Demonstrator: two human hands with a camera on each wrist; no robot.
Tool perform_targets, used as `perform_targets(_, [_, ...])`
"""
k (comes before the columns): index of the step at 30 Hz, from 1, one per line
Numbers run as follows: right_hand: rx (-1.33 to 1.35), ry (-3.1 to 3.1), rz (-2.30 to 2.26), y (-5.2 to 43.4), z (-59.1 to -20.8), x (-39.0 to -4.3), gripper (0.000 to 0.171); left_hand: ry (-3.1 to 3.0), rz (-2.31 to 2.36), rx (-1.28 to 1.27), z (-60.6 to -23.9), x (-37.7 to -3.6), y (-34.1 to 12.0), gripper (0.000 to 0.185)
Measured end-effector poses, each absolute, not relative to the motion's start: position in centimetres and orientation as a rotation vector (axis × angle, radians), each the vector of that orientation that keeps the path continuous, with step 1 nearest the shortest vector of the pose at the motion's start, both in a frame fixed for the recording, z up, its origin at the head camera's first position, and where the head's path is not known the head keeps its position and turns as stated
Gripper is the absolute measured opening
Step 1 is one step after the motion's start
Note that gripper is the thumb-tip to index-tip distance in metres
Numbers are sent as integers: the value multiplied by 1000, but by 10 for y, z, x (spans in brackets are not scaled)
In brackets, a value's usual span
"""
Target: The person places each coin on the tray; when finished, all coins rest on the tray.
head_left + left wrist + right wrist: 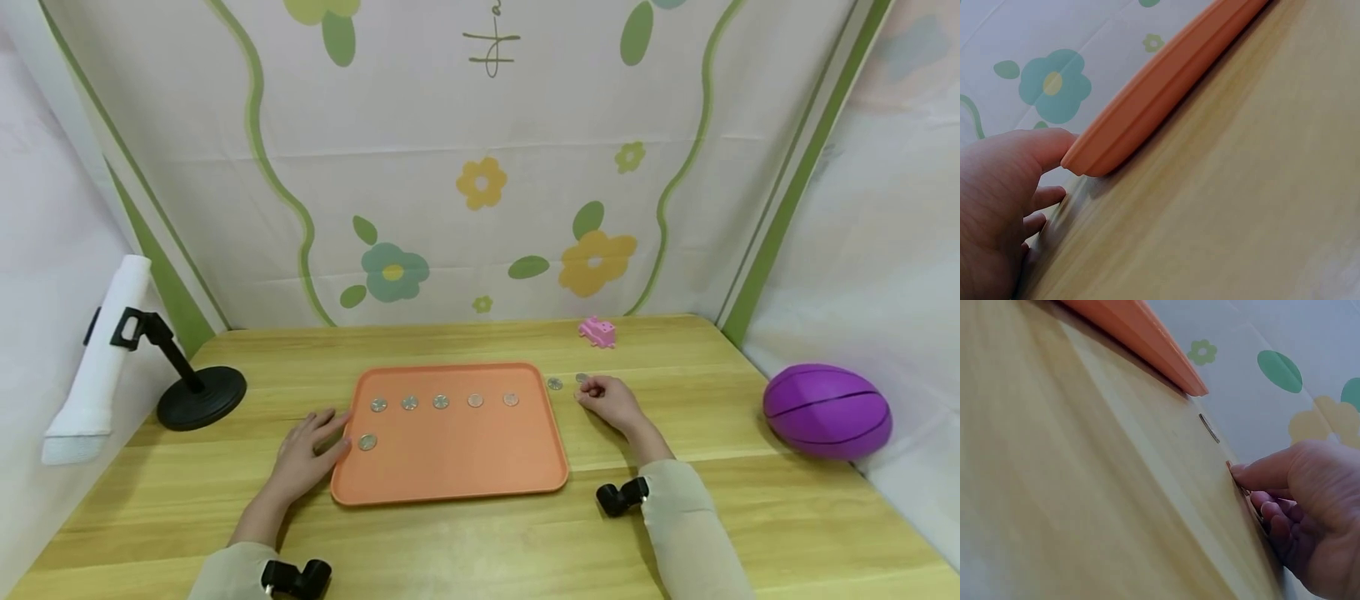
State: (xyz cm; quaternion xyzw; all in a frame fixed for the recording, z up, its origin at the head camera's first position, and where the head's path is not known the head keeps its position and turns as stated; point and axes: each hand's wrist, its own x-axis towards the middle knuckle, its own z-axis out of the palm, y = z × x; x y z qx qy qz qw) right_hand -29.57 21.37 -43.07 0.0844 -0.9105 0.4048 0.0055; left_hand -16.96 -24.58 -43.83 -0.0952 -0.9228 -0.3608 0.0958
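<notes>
An orange tray [465,458] lies in the middle of the wooden table, with several coins on it: a row along its far side [441,402] and one [367,442] nearer its left edge. My left hand [318,437] rests flat on the table, its thumb against the tray's left rim [1147,100]. My right hand [600,393] is right of the tray, its fingers [1272,481] curled and pinching a coin lying on the table. Two more loose coins lie there, one [555,383] beside the tray and one [581,377] at the fingertips.
A small pink toy [597,331] stands at the back of the table. A purple ball [827,410] sits at the right edge. A black stand [201,398] holding a white roll [101,367] is at the left. Flowered cloth walls enclose three sides.
</notes>
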Motion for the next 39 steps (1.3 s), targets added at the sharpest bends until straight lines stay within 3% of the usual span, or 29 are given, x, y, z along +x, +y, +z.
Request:
perform_targets(18, [246, -2758, 1313, 208, -430, -287, 17, -2728, -1064, -289, -436, -168, -246, 45])
perform_targets(29, [68, -2533, 1859, 199, -414, -282, 31, -2724, -1061, -287, -438, -169, -246, 45])
perform_targets(39, [180, -2482, 1971, 172, -387, -276, 31, -2718, -1056, -289, -439, -169, -246, 45])
